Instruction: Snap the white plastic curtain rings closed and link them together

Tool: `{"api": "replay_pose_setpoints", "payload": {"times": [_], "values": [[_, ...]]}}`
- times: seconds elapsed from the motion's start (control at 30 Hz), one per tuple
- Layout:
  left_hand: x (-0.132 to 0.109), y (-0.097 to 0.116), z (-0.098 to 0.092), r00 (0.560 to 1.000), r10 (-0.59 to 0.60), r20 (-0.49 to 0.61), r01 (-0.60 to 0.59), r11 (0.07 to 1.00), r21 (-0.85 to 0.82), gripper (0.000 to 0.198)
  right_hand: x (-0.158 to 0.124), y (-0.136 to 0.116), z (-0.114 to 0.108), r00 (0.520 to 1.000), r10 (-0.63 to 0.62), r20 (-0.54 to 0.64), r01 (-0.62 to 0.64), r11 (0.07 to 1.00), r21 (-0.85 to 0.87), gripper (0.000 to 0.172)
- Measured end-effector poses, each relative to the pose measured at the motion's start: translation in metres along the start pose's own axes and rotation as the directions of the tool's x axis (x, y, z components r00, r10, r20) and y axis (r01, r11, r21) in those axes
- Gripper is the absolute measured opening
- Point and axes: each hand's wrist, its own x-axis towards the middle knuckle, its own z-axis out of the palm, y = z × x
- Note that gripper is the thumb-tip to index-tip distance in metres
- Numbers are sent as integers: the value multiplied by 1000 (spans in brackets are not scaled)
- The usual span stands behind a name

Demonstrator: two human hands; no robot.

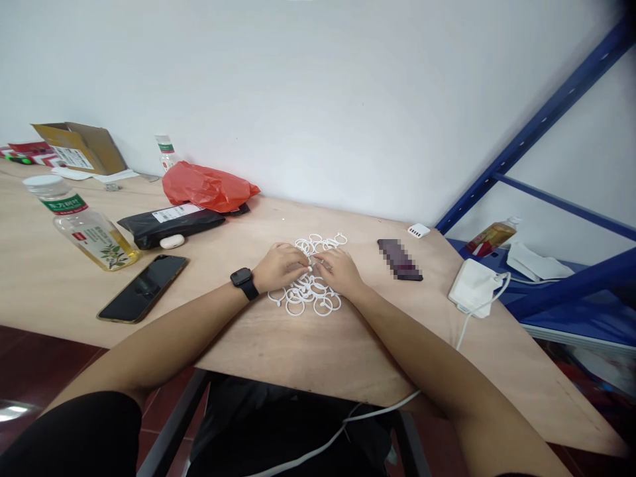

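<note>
Both hands meet over a loose pile of white plastic rings (304, 292), each with a small knob or eyelet, like curtain rings. My left hand (279, 267), with a black watch (242, 281) on its wrist, has its thumb and fingertips pinched together at a white ring (311, 268). Facing it, my right hand (340, 270) is closed in a pinch at the same small white part. Fingers cover most of that ring, so its full outline is hidden. Other rings lie on the table behind and in front of the hands, some overlapping.
On the left are a phone (144, 288), a drink bottle (87, 228), an earbud case (171, 242), a black parcel (149, 226) and a red bag (209, 185). Rightward lie a pixelated dark object (400, 259) and a white charger (472, 288) with a cable. Blue shelving (546, 99) stands beyond.
</note>
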Motion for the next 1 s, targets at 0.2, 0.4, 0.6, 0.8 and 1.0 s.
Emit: {"api": "replay_pose_setpoints", "payload": {"times": [0.2,0.4,0.6,0.8,1.0], "values": [[0,7,0,993,46,110,-50,998,27,17,0,-1,2,991,46,126,-40,998,-46,30],[-1,-2,5,999,-35,35,34,999,40,18,0,-1,2,994,43,99,-37,998,-53,32],[-3,-9,9,990,-81,-114,86,995,41,21,-2,-11,-1,986,-112,-123,118,992,45,26],[-1,-5,9,990,-43,-135,50,998,45,18,-5,-15,0,966,-172,-194,199,972,129,24],[-1,-1,9,989,-20,-150,27,999,44,17,-5,-17,-2,968,-153,-196,184,972,148,23]]}}
